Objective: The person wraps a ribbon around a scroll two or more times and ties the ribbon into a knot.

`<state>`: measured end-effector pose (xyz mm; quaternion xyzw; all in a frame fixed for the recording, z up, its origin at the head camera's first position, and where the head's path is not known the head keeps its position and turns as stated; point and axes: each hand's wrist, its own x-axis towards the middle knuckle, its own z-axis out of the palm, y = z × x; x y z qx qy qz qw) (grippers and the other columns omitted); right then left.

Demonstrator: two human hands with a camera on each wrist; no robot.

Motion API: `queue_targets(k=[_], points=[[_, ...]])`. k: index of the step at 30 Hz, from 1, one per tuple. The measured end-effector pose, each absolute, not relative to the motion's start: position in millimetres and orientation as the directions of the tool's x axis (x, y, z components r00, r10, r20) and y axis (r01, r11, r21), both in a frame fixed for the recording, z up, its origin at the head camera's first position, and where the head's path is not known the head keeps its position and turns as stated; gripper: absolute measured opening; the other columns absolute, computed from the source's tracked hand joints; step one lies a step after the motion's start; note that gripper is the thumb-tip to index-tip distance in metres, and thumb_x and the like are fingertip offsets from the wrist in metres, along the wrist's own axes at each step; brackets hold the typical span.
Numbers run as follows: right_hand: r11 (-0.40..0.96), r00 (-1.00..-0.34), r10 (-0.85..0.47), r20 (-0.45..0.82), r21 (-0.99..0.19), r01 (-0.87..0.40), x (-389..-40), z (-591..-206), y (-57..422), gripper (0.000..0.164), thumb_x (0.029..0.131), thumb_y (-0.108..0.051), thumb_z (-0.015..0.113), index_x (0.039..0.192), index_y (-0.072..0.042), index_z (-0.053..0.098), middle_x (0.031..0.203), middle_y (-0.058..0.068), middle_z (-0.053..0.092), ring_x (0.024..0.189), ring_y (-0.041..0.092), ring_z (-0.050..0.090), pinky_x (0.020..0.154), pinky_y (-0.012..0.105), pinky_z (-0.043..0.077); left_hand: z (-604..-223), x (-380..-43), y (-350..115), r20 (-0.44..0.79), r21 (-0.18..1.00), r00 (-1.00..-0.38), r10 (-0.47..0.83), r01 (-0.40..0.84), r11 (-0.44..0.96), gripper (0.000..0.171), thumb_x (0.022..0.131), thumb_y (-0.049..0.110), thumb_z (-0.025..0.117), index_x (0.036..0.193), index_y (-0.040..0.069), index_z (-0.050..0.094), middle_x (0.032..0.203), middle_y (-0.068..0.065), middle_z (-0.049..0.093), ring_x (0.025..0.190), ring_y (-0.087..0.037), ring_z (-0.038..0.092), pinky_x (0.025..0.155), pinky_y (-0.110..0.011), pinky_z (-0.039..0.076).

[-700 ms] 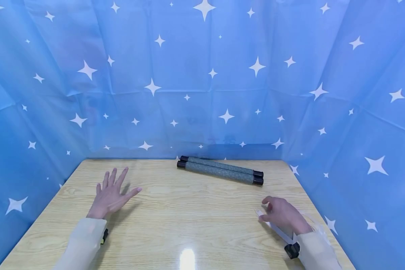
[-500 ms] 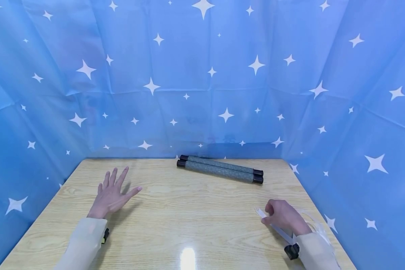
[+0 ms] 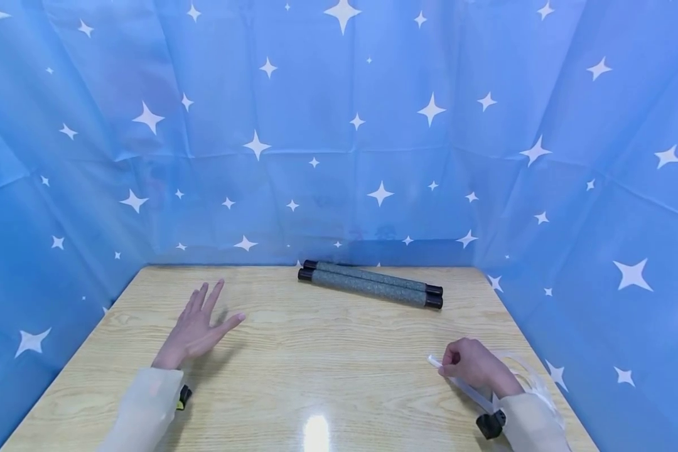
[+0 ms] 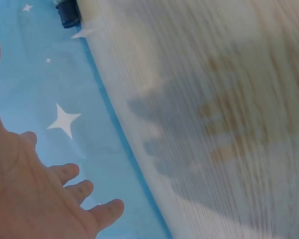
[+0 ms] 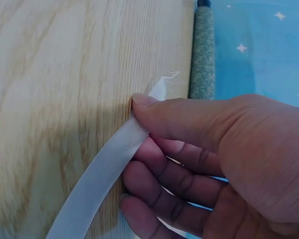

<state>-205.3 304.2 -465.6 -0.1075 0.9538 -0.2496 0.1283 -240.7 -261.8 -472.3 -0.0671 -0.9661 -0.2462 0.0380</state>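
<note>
Right hand pinches ribbon near frayed end; left hand spread, holding nothing. Two rods near far edge of table, curtain behind; room between hands.

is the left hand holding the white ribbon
No, the white ribbon is in the grip of the right hand, while the left hand is spread apart from it.

No text, label, brand or number can be read. Low on the blue fabric curtain with white four-pointed stars, above the far edge of the light wood-grain counter, faint marks show, too blurred to make out as characters.
</note>
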Motion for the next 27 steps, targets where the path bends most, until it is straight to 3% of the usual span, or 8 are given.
queue_targets(k=[8, 18, 27], points=[[0.848, -0.964, -0.237, -0.121, -0.509, -0.144, -206.3, -465.0, 299.2, 0.014, 0.090, -0.017, 0.071, 0.080, -0.015, 0.061, 0.072, -0.004, 0.057, 0.064, 0.014, 0.050, 0.059, 0.030, 0.043, -468.6, -232.0, -246.8, 0.085, 0.547, -0.990, 0.112, 0.140, 0.825, 0.094, 0.090, 0.074, 0.044, 0.160, 0.036, -0.008, 0.164, -0.018, -0.003, 0.144, -0.049, 0.008, 0.093, -0.078, 0.026], [0.782, -0.967, -0.252, -0.015, -0.591, -0.195, -209.8, -461.9, 288.9, 0.013, 0.091, -0.024, 0.071, 0.084, -0.016, 0.063, 0.072, -0.005, 0.058, 0.062, 0.010, 0.050, 0.058, 0.027, 0.043, -476.9, -229.9, -221.3, 0.110, 0.645, -0.983, 0.145, 0.182, 0.742, 0.096, 0.092, 0.071, 0.045, 0.163, 0.018, 0.006, 0.161, -0.023, 0.013, 0.139, -0.047, 0.028, 0.104, -0.068, 0.027], [0.737, -0.968, -0.248, 0.040, -0.641, -0.215, -209.7, -452.5, 272.6, 0.014, 0.091, -0.028, 0.072, 0.087, -0.017, 0.064, 0.073, -0.005, 0.060, 0.064, 0.011, 0.053, 0.059, 0.027, 0.044, -481.6, -228.2, -187.4, 0.085, 0.747, -0.985, 0.153, 0.165, 0.645, 0.089, 0.093, 0.067, 0.049, 0.161, 0.017, 0.021, 0.156, -0.018, 0.031, 0.140, -0.040, 0.031, 0.108, -0.062, 0.026]])
